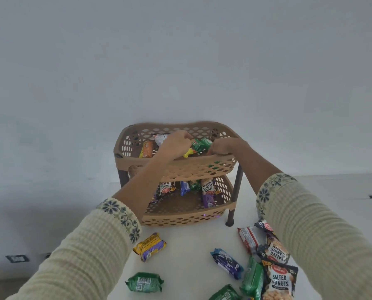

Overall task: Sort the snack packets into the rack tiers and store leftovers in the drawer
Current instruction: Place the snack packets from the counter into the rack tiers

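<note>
A tan two-tier lattice rack (202, 167) stands on the white table against the wall. Both my hands reach into its top tier. My left hand (177, 144) and my right hand (223, 147) grip the two ends of a green packet (200, 144) over the top basket. An orange packet (147, 149) and a white one (160, 138) lie in the same tier. The lower tier (180, 217) holds salted peanut packets (207, 187), a blue one, a green one and a purple one.
Loose packets lie on the table in front: a yellow-purple one (149, 246), a green one (145, 282), a blue one (227, 263), a red-white one (249, 238), more green packets (252, 278) and salted peanuts (279, 280) at right. No drawer is in view.
</note>
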